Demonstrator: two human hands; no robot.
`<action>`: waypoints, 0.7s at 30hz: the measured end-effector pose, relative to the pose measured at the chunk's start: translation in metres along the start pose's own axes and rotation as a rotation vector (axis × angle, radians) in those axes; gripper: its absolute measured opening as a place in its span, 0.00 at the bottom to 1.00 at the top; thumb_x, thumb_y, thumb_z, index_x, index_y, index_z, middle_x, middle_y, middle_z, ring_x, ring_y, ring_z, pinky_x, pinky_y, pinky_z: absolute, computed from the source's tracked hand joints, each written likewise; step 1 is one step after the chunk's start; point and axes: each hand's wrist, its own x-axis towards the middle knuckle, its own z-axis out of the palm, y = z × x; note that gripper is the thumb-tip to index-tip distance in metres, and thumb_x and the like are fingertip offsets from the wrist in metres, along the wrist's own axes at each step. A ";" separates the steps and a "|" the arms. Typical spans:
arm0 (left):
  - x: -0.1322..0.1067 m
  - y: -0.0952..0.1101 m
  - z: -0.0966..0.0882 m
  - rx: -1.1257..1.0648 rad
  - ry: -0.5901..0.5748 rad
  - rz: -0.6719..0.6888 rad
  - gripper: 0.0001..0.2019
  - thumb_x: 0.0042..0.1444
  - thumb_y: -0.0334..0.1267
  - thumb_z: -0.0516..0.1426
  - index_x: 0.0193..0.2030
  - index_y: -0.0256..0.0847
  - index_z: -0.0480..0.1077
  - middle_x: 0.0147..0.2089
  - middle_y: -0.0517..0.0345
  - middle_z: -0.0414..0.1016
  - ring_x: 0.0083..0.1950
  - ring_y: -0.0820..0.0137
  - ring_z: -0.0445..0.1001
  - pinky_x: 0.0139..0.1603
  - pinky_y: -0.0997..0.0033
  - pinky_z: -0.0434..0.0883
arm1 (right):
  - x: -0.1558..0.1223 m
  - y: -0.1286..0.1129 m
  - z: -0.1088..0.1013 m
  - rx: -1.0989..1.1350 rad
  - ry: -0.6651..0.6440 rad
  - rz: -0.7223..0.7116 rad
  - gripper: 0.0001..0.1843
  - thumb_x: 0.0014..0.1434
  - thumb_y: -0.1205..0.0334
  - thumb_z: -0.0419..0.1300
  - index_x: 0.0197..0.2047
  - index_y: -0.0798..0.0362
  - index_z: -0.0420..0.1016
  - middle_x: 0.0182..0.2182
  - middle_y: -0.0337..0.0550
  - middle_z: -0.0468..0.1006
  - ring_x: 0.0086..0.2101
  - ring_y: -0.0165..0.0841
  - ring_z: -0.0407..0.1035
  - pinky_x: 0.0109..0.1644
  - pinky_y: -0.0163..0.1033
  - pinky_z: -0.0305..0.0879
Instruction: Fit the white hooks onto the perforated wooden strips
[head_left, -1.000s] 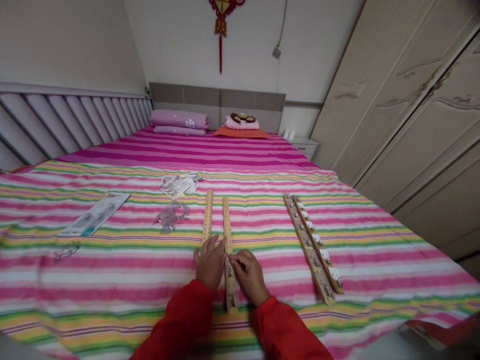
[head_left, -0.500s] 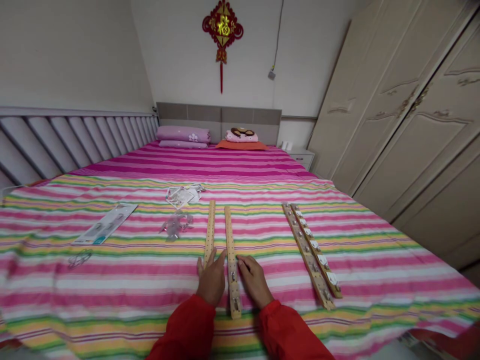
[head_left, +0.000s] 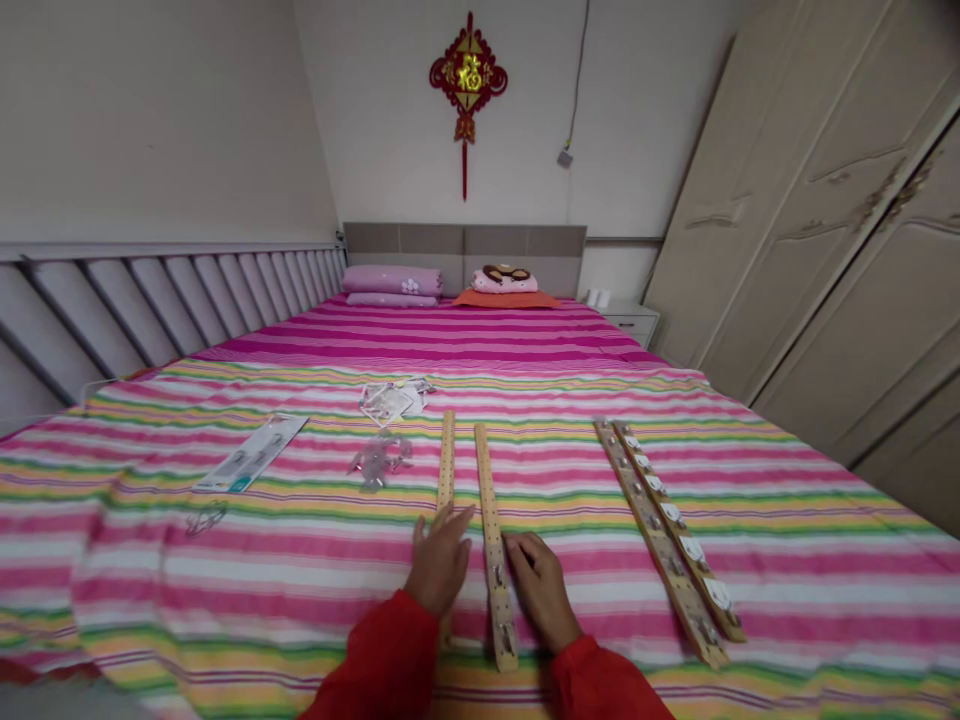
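Note:
Two pale wooden strips with rows of holes lie lengthwise on the bed. Over the near part of the left strip point(head_left: 447, 455) is my left hand point(head_left: 439, 565), its fingers spread and nothing in them. The right strip point(head_left: 487, 490) carries small metal hooks point(head_left: 502, 625) at its near end. Just right of this strip is my right hand point(head_left: 541, 585), its fingers curled together by the strip's edge. What those fingers hold, if anything, is hidden.
Two more wooden strips point(head_left: 652, 530), fitted with hooks and white discs, lie to the right. On the left are a clear plastic pile point(head_left: 381, 462), white cards point(head_left: 391, 402), a flat package point(head_left: 253, 452) and a wire bundle point(head_left: 206, 517). A railing point(head_left: 172, 290) borders the bed.
The view has shifted, so everything appears further right and slightly lower. My left hand's fingers have spread wider above the left strip. My right hand stays beside the right strip.

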 end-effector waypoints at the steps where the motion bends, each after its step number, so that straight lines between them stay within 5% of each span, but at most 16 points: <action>1: 0.005 -0.010 -0.006 -0.028 0.087 -0.003 0.23 0.55 0.32 0.48 0.58 0.45 0.65 0.58 0.51 0.70 0.63 0.60 0.61 0.63 0.45 0.52 | 0.000 0.000 0.000 0.019 0.010 0.005 0.20 0.60 0.48 0.52 0.34 0.52 0.80 0.28 0.45 0.75 0.32 0.37 0.69 0.37 0.38 0.64; 5: 0.024 -0.057 -0.037 -0.122 0.457 -0.158 0.18 0.52 0.41 0.51 0.45 0.35 0.72 0.42 0.47 0.75 0.43 0.62 0.73 0.48 0.59 0.70 | -0.001 -0.001 0.000 0.027 0.020 0.003 0.20 0.60 0.48 0.53 0.32 0.53 0.78 0.28 0.44 0.75 0.32 0.37 0.69 0.37 0.37 0.64; 7: 0.031 -0.075 -0.049 -0.091 0.534 -0.275 0.19 0.50 0.44 0.53 0.45 0.34 0.71 0.36 0.51 0.73 0.36 0.65 0.72 0.42 0.62 0.71 | -0.002 0.000 0.001 0.012 0.025 -0.004 0.19 0.60 0.48 0.53 0.30 0.53 0.77 0.27 0.44 0.74 0.31 0.37 0.69 0.36 0.37 0.63; 14: 0.046 -0.094 -0.060 0.113 0.421 -0.423 0.11 0.50 0.40 0.56 0.37 0.38 0.72 0.32 0.55 0.71 0.36 0.67 0.70 0.38 0.70 0.67 | -0.002 0.003 0.003 0.010 0.046 -0.012 0.19 0.60 0.49 0.53 0.28 0.52 0.76 0.25 0.42 0.72 0.29 0.36 0.67 0.33 0.37 0.62; 21: 0.030 -0.098 -0.056 -0.190 0.515 -0.399 0.08 0.45 0.41 0.55 0.27 0.38 0.70 0.25 0.58 0.71 0.28 0.69 0.69 0.33 0.71 0.66 | -0.002 0.002 0.002 0.013 0.028 -0.004 0.19 0.61 0.49 0.53 0.28 0.52 0.75 0.26 0.43 0.71 0.30 0.36 0.67 0.34 0.37 0.61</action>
